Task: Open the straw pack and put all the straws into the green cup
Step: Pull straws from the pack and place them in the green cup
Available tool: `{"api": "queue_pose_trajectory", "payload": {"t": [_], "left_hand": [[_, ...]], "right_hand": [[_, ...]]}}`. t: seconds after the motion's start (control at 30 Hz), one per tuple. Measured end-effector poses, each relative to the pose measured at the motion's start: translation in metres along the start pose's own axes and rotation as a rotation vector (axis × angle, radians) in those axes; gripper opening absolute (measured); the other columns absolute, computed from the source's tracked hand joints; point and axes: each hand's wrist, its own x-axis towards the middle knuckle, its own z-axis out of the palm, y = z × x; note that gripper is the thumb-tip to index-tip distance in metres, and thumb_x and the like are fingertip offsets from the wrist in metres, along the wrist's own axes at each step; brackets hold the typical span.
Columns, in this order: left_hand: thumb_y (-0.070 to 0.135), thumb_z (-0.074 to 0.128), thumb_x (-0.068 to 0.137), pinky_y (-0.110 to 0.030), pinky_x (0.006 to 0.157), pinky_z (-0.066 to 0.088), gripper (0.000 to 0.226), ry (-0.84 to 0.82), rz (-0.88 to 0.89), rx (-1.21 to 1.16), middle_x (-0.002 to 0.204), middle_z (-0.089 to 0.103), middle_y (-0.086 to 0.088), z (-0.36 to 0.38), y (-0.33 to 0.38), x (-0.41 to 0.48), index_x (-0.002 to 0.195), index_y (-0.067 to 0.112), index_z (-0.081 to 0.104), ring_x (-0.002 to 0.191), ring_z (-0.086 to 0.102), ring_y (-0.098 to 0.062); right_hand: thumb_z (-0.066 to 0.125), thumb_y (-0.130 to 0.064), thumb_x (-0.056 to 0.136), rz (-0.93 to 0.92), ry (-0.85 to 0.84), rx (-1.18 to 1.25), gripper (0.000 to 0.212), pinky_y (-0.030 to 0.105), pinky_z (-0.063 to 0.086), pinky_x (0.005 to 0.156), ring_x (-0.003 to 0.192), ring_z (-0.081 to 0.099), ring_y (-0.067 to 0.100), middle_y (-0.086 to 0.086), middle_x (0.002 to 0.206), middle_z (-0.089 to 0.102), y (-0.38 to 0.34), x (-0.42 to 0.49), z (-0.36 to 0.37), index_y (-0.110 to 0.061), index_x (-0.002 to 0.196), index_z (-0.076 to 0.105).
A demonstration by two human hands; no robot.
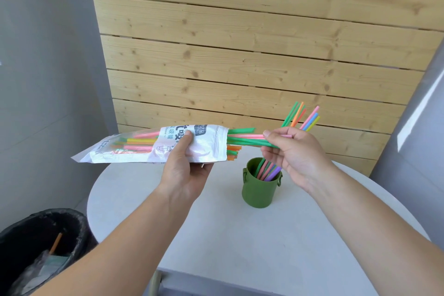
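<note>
My left hand point(185, 170) holds the white and clear straw pack point(153, 144) level above the table, with its open end pointing right. Several coloured straws point(240, 138) stick out of that opening. My right hand point(292, 154) pinches the ends of a green and a pink straw just right of the pack, above the green cup point(260, 193). The cup stands upright on the table and holds several straws point(304, 115) leaning to the upper right, partly hidden behind my right hand.
The cup stands on a round white table point(216, 235). A black bin point(40, 247) with a bag liner and an orange straw inside sits on the floor at lower left. A wooden slat wall point(240, 43) rises behind the table.
</note>
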Motion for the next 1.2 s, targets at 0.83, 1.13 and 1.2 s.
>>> {"api": "queue_pose_trajectory", "payload": {"t": [0.83,1.13,1.2], "left_hand": [[0.016,0.065,0.1,-0.043,0.088,0.061,0.011,0.024,-0.006,0.013,0.093,0.082,-0.004,-0.002,-0.001,0.003,0.11,0.011,0.067,0.095,0.077,-0.022],[0.013,0.065,0.1,-0.041,0.084,0.062,0.01,0.038,0.015,0.024,0.099,0.08,-0.004,-0.003,-0.003,0.004,0.109,0.012,0.068,0.096,0.076,-0.02],[0.014,0.065,0.1,-0.042,0.087,0.062,0.011,0.04,0.017,0.019,0.105,0.079,-0.005,-0.003,-0.002,0.003,0.11,0.011,0.068,0.1,0.076,-0.021]], "right_hand": [[0.072,-0.007,0.088,-0.025,-0.036,-0.186,0.006,0.02,0.051,0.045,0.046,0.059,0.01,0.006,0.064,0.063,0.0,0.004,-0.012,-0.004,0.09,0.067],[0.074,-0.009,0.087,0.077,-0.043,-0.089,0.015,0.021,0.053,0.043,0.044,0.062,0.011,0.012,0.069,0.065,0.001,0.0,-0.01,-0.002,0.097,0.065],[0.074,-0.007,0.086,0.066,-0.031,-0.123,0.01,0.019,0.051,0.041,0.044,0.06,0.011,0.009,0.066,0.064,0.001,0.0,-0.011,-0.003,0.09,0.066]]}}
